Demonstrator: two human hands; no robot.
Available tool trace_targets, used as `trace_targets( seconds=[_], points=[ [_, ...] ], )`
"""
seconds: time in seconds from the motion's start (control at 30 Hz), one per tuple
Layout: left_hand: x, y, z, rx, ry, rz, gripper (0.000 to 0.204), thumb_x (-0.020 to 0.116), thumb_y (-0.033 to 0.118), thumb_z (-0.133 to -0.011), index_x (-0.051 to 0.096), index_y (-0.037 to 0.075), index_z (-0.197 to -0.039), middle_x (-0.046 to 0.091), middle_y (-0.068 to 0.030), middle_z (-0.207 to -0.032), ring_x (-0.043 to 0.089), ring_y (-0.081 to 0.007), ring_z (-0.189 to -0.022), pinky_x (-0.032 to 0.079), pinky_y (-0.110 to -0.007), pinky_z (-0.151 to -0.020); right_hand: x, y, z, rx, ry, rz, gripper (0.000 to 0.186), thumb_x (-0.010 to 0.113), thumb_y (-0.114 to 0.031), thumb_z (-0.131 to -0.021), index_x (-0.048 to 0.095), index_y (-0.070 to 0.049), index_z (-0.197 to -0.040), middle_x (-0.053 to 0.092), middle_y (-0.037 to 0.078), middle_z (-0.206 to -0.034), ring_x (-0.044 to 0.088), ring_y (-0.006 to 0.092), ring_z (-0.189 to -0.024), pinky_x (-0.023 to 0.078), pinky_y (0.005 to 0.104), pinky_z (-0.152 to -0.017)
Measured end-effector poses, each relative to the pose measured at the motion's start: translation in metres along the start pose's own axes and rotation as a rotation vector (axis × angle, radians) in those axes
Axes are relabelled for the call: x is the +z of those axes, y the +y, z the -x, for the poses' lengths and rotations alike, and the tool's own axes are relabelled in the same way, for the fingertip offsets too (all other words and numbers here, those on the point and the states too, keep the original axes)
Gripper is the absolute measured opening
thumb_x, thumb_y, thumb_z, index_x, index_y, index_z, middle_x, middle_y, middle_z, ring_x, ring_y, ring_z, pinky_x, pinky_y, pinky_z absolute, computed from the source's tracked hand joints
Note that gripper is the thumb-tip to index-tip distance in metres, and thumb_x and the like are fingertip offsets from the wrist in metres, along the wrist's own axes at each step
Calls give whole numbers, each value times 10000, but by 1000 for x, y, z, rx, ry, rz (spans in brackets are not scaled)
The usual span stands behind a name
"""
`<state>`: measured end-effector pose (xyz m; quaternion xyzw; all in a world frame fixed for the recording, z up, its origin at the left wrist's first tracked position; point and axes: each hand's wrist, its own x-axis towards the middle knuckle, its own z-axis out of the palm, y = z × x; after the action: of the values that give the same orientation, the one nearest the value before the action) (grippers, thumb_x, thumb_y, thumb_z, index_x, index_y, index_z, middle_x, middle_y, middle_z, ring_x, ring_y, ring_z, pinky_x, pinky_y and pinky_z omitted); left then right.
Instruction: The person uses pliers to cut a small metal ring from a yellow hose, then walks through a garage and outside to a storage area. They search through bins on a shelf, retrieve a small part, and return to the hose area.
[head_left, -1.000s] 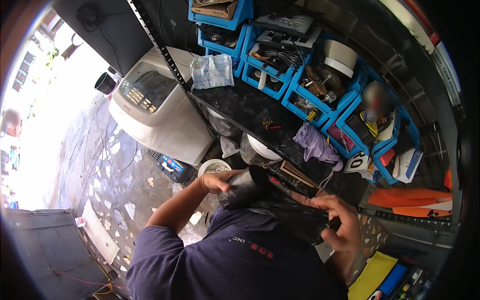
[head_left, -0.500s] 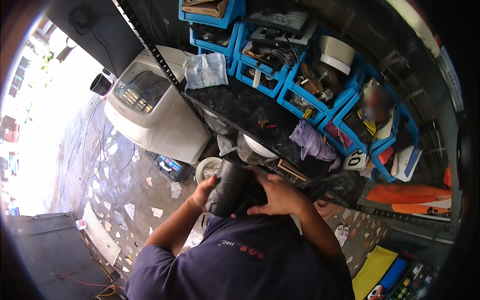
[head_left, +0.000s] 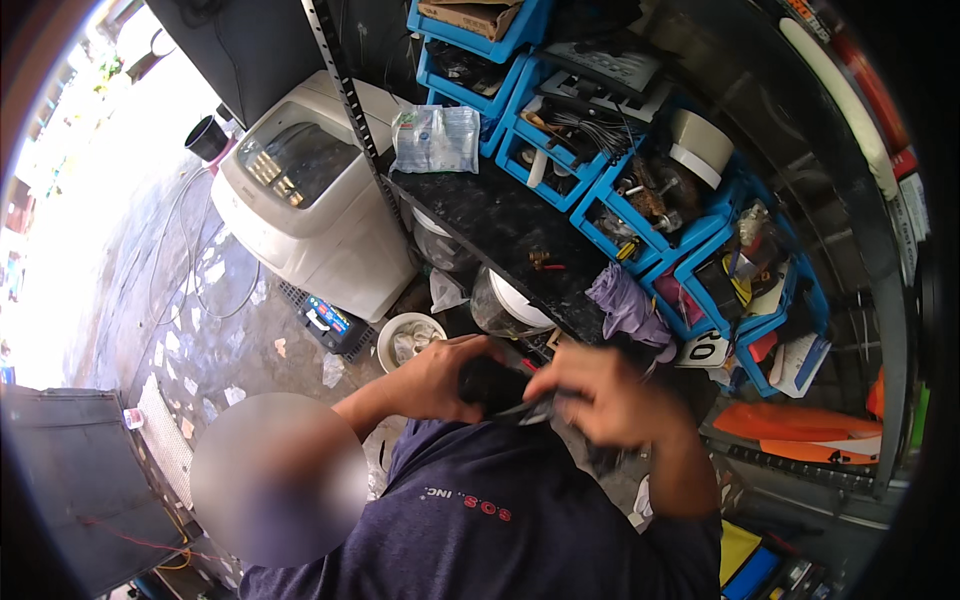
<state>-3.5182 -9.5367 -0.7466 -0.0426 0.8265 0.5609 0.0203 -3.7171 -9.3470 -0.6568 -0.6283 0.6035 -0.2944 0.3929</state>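
The left hand (head_left: pixel 437 380) curls around a roll of black plastic (head_left: pixel 487 386) above the dark shirt (head_left: pixel 430 545), while the blurred right hand (head_left: pixel 607 395), partly closed, grips its loose end (head_left: pixel 540 410). Nearby are a white bucket (head_left: pixel 384 355) and a black shelf (head_left: pixel 490 215) bearing blue bins (head_left: pixel 460 38).

We are looking at glossy, plastic-looking black film (head_left: pixel 490 385), smooth blue plastic bins (head_left: pixel 478 42), crumpled matt lilac cloth (head_left: pixel 632 308), a smooth white machine casing (head_left: pixel 310 245) and a shiny translucent plastic packet (head_left: pixel 435 140).
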Motion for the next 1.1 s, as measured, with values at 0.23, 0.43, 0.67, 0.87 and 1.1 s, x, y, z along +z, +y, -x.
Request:
trace_targets(
  seconds=[0.23,0.43,0.67,0.87,1.1],
  points=[
    [19,16,-31,130,70,1023,661,851,143,-739,489,14,-1277,594,-100,-1280,581,-180,-1196,473,-346,-1026,129,87,16,88,727,-861,226,713,-113,-891,664,-23,-1092,670,46,-1007,671,163,-965,529,321,-863],
    [70,3,-45,364,490,253,678,873,110,-690,497,27,-1247,522,-174,-1285,567,-273,-1194,502,-409,-978,104,64,67,262,605,35,463,778,-193,-795,638,-17,-1199,704,167,-1038,677,406,-1030,505,482,-930],
    [94,55,-104,547,386,-53,708,877,67,-637,606,93,-1290,479,-199,-1277,567,-365,-1149,529,-435,-946,95,47,108,285,1271,204,216,591,91,-871,636,42,-1076,657,122,-938,674,206,-811,515,319,-709],
    [150,103,-145,760,257,-136,806,914,115,-602,570,38,-1326,548,-179,-1231,603,-360,-1068,547,-439,-889,125,95,131,41,1984,-1009,306,499,-109,-1050,504,-40,-1348,613,122,-1275,617,189,-1174,496,342,-1013],
    [188,132,-146,926,104,-291,763,866,198,-596,584,41,-1287,587,-170,-1262,591,-346,-1007,546,-402,-883,146,70,138,-80,1926,-1068,484,323,-357,-1096,453,-79,-1471,544,119,-1422,555,245,-1310,464,392,-1073]
  ],
)
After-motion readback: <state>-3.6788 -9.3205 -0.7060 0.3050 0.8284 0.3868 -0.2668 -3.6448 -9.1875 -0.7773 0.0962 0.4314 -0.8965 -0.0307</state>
